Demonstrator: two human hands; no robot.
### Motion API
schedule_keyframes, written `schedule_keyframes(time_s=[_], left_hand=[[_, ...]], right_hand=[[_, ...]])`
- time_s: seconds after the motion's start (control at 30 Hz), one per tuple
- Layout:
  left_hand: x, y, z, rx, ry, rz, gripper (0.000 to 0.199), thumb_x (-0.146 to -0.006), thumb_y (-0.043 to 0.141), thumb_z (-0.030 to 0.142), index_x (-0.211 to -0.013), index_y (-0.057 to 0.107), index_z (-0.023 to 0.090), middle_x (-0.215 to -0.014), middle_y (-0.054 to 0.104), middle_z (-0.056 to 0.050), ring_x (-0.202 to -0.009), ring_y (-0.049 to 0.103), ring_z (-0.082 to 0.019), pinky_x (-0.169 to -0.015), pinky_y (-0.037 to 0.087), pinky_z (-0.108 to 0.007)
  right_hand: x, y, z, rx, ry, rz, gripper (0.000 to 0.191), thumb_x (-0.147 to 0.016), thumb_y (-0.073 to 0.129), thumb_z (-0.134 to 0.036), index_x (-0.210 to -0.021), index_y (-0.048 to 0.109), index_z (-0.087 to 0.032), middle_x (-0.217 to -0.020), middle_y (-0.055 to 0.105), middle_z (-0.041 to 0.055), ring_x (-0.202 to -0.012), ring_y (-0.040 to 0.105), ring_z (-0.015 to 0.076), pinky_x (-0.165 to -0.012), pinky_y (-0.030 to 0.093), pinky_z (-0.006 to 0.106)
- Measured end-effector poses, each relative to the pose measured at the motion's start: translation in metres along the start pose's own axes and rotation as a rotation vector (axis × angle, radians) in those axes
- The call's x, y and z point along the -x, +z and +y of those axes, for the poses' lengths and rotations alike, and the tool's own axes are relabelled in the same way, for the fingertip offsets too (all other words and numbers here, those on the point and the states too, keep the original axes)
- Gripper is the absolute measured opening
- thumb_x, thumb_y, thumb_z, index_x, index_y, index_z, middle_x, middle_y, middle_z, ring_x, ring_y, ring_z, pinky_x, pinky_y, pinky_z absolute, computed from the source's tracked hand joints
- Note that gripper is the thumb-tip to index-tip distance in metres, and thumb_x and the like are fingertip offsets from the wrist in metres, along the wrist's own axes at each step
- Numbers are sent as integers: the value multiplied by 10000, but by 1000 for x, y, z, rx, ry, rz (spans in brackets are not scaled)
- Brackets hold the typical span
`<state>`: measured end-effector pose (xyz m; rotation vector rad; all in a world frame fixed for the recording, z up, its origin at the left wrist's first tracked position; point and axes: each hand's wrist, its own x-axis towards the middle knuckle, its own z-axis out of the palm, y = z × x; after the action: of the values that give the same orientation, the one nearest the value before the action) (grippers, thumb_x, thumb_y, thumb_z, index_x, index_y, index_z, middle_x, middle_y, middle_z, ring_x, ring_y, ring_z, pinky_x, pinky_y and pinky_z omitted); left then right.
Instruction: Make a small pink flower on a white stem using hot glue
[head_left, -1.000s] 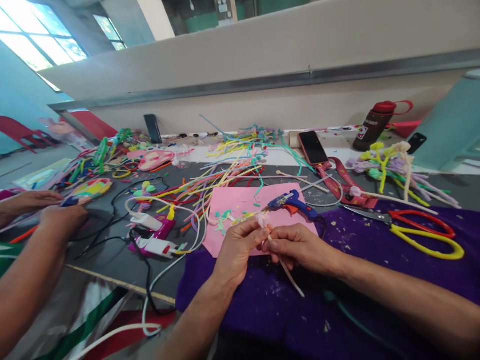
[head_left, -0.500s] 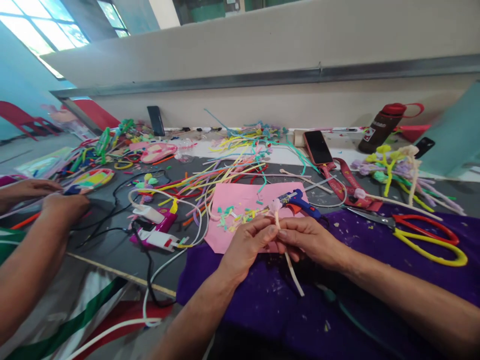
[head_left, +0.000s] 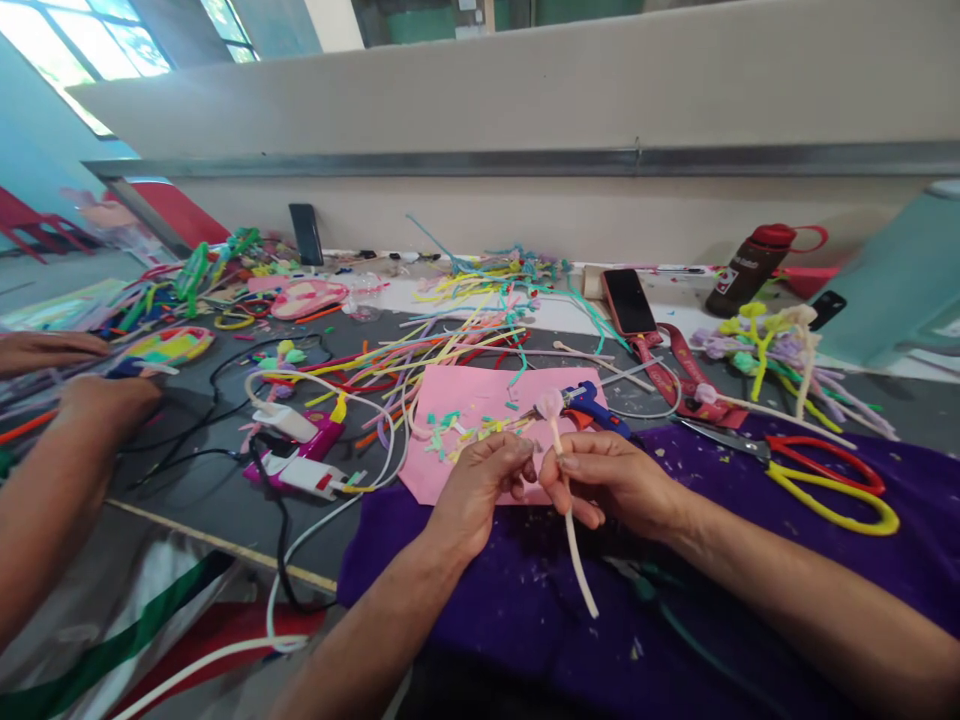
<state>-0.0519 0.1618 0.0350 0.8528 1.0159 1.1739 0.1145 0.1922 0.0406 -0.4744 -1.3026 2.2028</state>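
A cream stem [head_left: 581, 570] with a small pale pink flower-like head [head_left: 550, 403] hangs from my right hand [head_left: 607, 478], whose thumb and fingers pinch it below the head. Just left of the stem, my left hand [head_left: 484, 485] has its fingertips pressed together; whether something tiny sits between them I cannot make out. Behind both hands lies a pink sheet [head_left: 442, 390] scattered with small green and yellow clippings. A blue glue gun [head_left: 596, 408] with an orange trigger rests at the sheet's right edge, behind my right hand.
Red-and-yellow scissors [head_left: 832, 485] lie on purple cloth [head_left: 750, 580] at right. A purple power strip [head_left: 300, 452] with cables sits left. Behind are fuzzy stems [head_left: 450, 345], a phone [head_left: 628, 302] and a bottle [head_left: 750, 270]. Another person's hands [head_left: 105, 405] are at far left.
My left hand has come off the stem and moved slightly left. My right hand still holds the stem. The view has shifted a little.
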Motion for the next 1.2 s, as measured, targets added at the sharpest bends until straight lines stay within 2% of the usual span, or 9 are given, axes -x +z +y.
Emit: schedule_keyframes(time_s=[0.17, 0.33, 0.47, 0.57, 0.63, 0.73, 0.9, 1.03, 1.2], left_hand=[[2, 1, 4, 141, 8, 11, 220, -727, 610, 290, -583, 530, 144, -568, 538, 7, -523, 490, -94, -438, 343, -193], [5, 1, 8, 282, 18, -64, 273, -752, 564, 277, -533, 452, 156, -565, 508, 9, -535, 492, -103, -423, 326, -191], [7, 2, 6, 120, 132, -13, 241, -778, 564, 313, -604, 549, 147, -632, 543, -5, -572, 500, -105, -442, 341, -193], [7, 3, 3, -49, 193, 6, 174, -760, 609, 311, -712, 625, 145, -709, 587, -7, -579, 482, -85, -498, 361, -193], [7, 4, 1, -149, 206, 2, 147, -738, 643, 299, -730, 637, 151, -694, 593, 6, -559, 459, -72, -521, 358, -189], [6, 5, -2, -224, 194, 23, 163, -727, 659, 310, -694, 635, 152, -632, 566, 22, -547, 442, -69, -519, 347, -182], [3, 5, -2, -181, 174, 66, 183, -716, 668, 322, -676, 642, 146, -621, 570, 17, -519, 437, -66, -488, 353, -176], [1, 4, 1, -54, 56, 75, 224, -677, 695, 352, -717, 668, 133, -659, 598, -15, -562, 490, -89, -442, 349, -170], [-1, 2, 2, 89, -32, 0, 290, -640, 720, 379, -744, 681, 111, -711, 610, -52, -574, 505, -92, -418, 348, -160]], right_hand=[[0, -6, -8, -9, -11, 37, 178, -829, 530, -258, -820, 637, -116, -625, 616, 21, -379, 462, 49, -354, 256, 168], [0, -6, -12, 88, -44, 152, 185, -830, 525, -278, -767, 618, -132, -589, 590, 2, -379, 445, 50, -354, 268, 167], [3, 2, -12, 360, -131, 241, 199, -853, 511, -323, -836, 609, -150, -635, 568, -14, -432, 449, 52, -408, 311, 176], [8, 12, -16, 680, -160, 255, 284, -868, 483, -332, -687, 581, -136, -593, 508, -21, -466, 427, 56, -437, 300, 186], [10, 18, -19, 868, -186, 252, 339, -874, 465, -305, -587, 526, -135, -542, 451, -31, -477, 397, 58, -452, 286, 192], [10, 24, -20, 1029, -205, 232, 342, -880, 442, -271, -566, 487, -142, -519, 418, -40, -481, 377, 61, -461, 271, 197], [8, 22, -20, 1068, -191, 248, 348, -881, 436, -284, -564, 486, -149, -504, 428, -35, -470, 382, 68, -453, 270, 200], [11, 13, -31, 1006, -247, 281, 338, -873, 458, -294, -575, 520, -148, -522, 451, -28, -482, 396, 68, -456, 290, 190], [16, 6, -45, 945, -241, 332, 269, -850, 483, -277, -641, 592, -147, -564, 531, -11, -460, 429, 67, -429, 307, 184]])
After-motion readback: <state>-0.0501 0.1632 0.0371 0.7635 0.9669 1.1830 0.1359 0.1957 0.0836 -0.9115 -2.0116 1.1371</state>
